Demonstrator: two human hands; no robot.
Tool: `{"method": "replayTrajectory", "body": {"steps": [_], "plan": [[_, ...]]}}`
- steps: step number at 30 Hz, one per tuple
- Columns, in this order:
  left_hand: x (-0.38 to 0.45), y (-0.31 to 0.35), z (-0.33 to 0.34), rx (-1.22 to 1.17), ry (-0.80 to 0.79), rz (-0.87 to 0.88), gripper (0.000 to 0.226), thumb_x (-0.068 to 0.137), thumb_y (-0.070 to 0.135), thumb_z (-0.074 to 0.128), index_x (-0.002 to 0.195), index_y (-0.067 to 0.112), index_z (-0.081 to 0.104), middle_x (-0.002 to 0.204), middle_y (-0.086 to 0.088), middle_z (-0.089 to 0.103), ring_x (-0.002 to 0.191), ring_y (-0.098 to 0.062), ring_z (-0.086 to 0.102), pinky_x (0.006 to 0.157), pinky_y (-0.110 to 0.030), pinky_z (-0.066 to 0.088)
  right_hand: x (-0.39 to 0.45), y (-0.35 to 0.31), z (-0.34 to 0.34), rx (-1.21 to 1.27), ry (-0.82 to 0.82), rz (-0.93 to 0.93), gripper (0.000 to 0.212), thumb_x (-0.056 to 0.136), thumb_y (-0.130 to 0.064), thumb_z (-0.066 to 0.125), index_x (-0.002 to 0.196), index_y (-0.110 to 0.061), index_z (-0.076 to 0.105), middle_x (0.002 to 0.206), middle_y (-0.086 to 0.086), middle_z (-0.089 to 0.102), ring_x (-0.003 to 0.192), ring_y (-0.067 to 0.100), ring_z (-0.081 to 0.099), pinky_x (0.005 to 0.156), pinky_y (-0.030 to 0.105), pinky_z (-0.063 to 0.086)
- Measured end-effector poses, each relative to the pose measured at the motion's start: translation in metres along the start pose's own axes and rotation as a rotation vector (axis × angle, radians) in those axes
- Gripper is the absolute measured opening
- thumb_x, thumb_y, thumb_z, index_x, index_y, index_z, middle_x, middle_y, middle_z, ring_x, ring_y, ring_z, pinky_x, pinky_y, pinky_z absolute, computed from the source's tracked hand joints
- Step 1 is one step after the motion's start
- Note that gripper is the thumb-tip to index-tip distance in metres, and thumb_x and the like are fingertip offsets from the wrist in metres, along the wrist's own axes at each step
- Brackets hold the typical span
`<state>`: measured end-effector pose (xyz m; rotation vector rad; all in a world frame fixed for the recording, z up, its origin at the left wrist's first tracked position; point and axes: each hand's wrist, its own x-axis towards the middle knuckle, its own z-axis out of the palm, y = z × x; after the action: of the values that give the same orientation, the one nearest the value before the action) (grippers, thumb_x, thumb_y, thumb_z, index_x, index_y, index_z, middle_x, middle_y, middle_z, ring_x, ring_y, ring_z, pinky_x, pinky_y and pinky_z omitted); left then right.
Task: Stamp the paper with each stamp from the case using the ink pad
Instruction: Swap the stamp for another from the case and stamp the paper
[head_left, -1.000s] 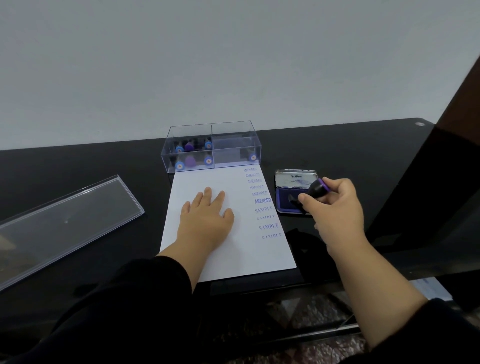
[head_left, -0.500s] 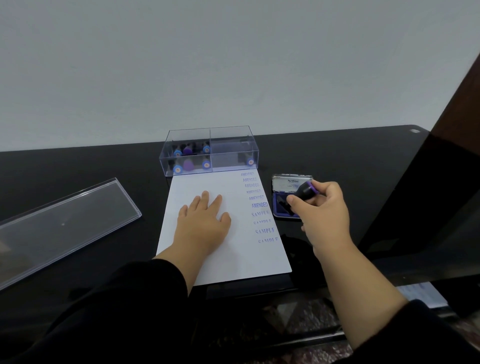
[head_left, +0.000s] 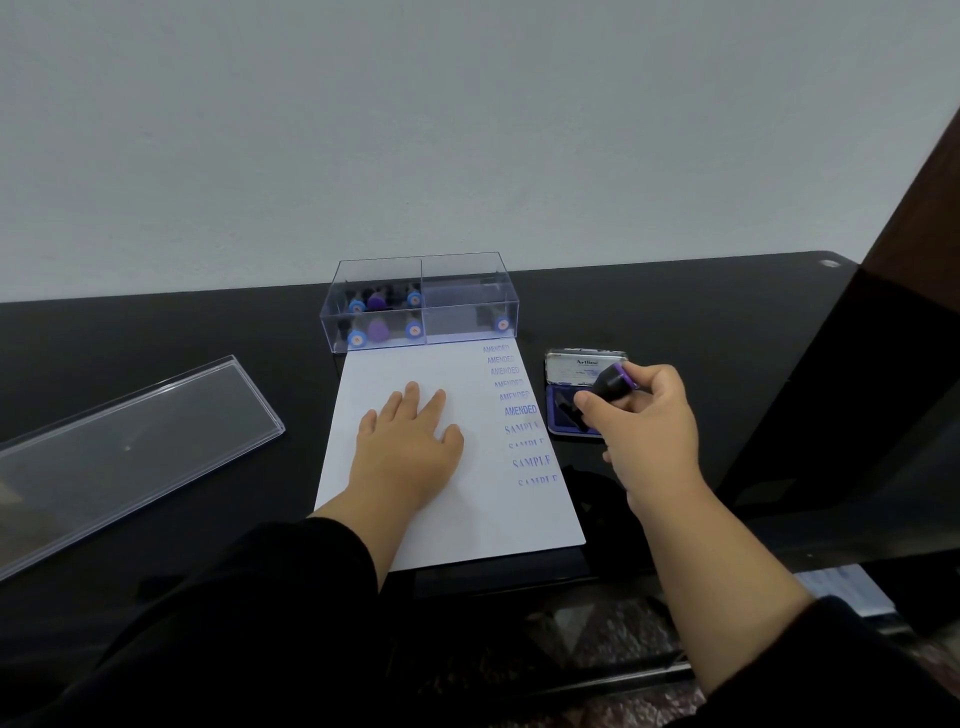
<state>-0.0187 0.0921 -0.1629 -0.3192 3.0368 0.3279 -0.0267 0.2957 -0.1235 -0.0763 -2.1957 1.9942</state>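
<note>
stamps are the business here, and the head view, the only one, shows one of them, a black stamp with a purple cap (head_left: 614, 382), gripped in the right hand (head_left: 647, 431); the fingers and thumb curl round its body and tilt its face down on the ink pad (head_left: 563, 415), though whether the face touches the blue surface is hidden by the fingers; the pad's lid (head_left: 582, 366) stands open behind it; the left hand (head_left: 408, 447) lies flat with straight fingers on the paper (head_left: 467, 514), holding nothing and pinning the sheet to the black table (head_left: 675, 312); the sheet lies between the case and the near edge of the table, just left of the pad; down its right side runs a column of blue prints (head_left: 519, 410), several reading "amended" above several reading "sample", some faint and some cut short; so at least two words look done, and this stamp seems to be at the inking step before its own print; the clear case (head_left: 421, 299) touches the far edge of the paper; its left compartment holds a cluster of stamps with blue and purple ends (head_left: 382, 312), its right compartment one stamp (head_left: 498, 321) at the right wall; which of these are used i cannot tell, so several may be left; a clear cover (head_left: 130, 441) lies well apart on the left
</note>
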Motion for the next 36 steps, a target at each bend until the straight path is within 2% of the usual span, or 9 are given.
{"method": "replayTrajectory", "body": {"steps": [5, 11, 15, 21, 25, 29, 36], "plan": [[0.000, 0.000, 0.001, -0.013, 0.005, -0.001, 0.056, 0.100, 0.043, 0.018, 0.152, 0.030, 0.003, 0.160, 0.001, -0.008, 0.147, -0.017, -0.007, 0.118, -0.038, -0.004, 0.003, 0.000, 0.000, -0.006, -0.001, -0.002, 0.034, 0.080, -0.013, 0.072, 0.093, -0.030, 0.047, 0.080, -0.006, 0.065, 0.073, 0.004, 0.063, 0.055, 0.020, 0.042], [-0.001, 0.000, 0.001, -0.016, 0.012, 0.001, 0.056, 0.100, 0.042, 0.018, 0.152, 0.029, 0.002, 0.160, 0.000, -0.008, 0.147, -0.017, -0.007, 0.118, -0.038, -0.004, 0.018, 0.002, 0.000, -0.062, 0.025, -0.009, 0.038, 0.081, -0.015, 0.073, 0.104, -0.027, 0.046, 0.085, -0.002, 0.065, 0.077, 0.011, 0.063, 0.062, 0.025, 0.048], [-0.001, 0.000, 0.000, -0.013, 0.007, 0.000, 0.056, 0.100, 0.043, 0.018, 0.152, 0.030, 0.002, 0.160, 0.001, -0.009, 0.147, -0.017, -0.007, 0.118, -0.038, -0.004, 0.023, 0.001, -0.004, -0.275, 0.028, -0.095, 0.035, 0.084, -0.017, 0.069, 0.106, -0.029, 0.044, 0.085, -0.009, 0.059, 0.076, 0.005, 0.059, 0.058, 0.017, 0.044], [-0.001, 0.001, -0.001, -0.002, 0.003, 0.001, 0.056, 0.100, 0.043, 0.017, 0.152, 0.030, 0.002, 0.160, 0.001, -0.009, 0.147, -0.017, -0.007, 0.117, -0.038, -0.004, 0.027, 0.000, -0.005, -0.655, 0.008, -0.133, 0.028, 0.089, -0.018, 0.061, 0.112, -0.027, 0.045, 0.094, -0.007, 0.056, 0.084, 0.016, 0.055, 0.061, 0.029, 0.044], [-0.001, 0.001, -0.001, 0.008, -0.006, 0.001, 0.056, 0.100, 0.043, 0.017, 0.152, 0.029, 0.001, 0.160, 0.000, -0.010, 0.147, -0.017, -0.007, 0.118, -0.038, -0.004, 0.028, 0.001, -0.005, -0.750, 0.005, -0.137, 0.026, 0.090, -0.018, 0.060, 0.110, -0.026, 0.045, 0.092, -0.004, 0.057, 0.081, 0.019, 0.056, 0.062, 0.032, 0.048], [0.001, 0.001, -0.002, 0.011, -0.008, 0.006, 0.056, 0.100, 0.043, 0.016, 0.152, 0.029, 0.000, 0.160, 0.000, -0.010, 0.147, -0.018, -0.008, 0.118, -0.039, -0.004, 0.027, 0.002, -0.002, -0.852, -0.033, -0.141, 0.029, 0.091, -0.016, 0.059, 0.114, -0.024, 0.045, 0.091, -0.004, 0.054, 0.081, 0.019, 0.055, 0.059, 0.030, 0.043], [0.000, 0.001, -0.002, 0.017, -0.013, 0.006, 0.056, 0.100, 0.044, 0.016, 0.152, 0.029, 0.001, 0.160, 0.000, -0.010, 0.147, -0.018, -0.007, 0.118, -0.039, -0.004, 0.025, 0.003, 0.001, -0.883, -0.020, -0.139, 0.024, 0.091, -0.015, 0.057, 0.110, -0.024, 0.044, 0.088, -0.004, 0.053, 0.077, 0.018, 0.052, 0.053, 0.026, 0.038]]}}
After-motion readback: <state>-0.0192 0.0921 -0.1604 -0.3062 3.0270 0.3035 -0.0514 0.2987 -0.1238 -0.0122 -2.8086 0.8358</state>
